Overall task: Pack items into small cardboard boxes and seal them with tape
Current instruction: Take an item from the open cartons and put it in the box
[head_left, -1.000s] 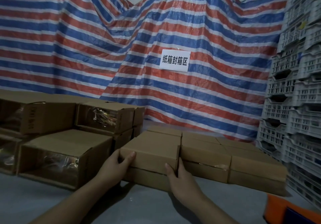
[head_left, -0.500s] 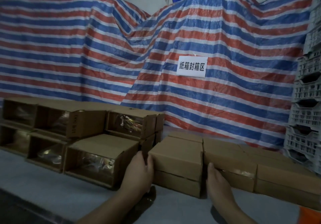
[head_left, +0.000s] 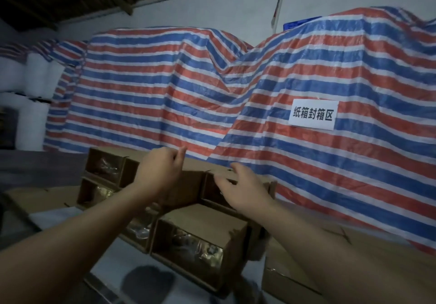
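Several small cardboard boxes are stacked on the table, their open ends showing shiny wrapped items. The nearest open box [head_left: 200,240] lies low in the middle. My left hand [head_left: 160,171] hovers in front of the upper row of boxes [head_left: 106,167], fingers loosely curled, holding nothing. My right hand [head_left: 243,190] reaches over the top right box [head_left: 212,188], fingers spread and relaxed, nothing in them. A closed, sealed box [head_left: 330,261] lies at the lower right beside my right forearm.
A red, white and blue striped tarpaulin [head_left: 259,105] covers a heap behind the boxes and carries a white paper sign [head_left: 312,114]. White sacks [head_left: 30,105] stand at the far left. The grey table [head_left: 132,277] runs along the bottom.
Both hands have let go of the closed box and risen to the stack of open boxes on the left. The view has swung up and to the left.
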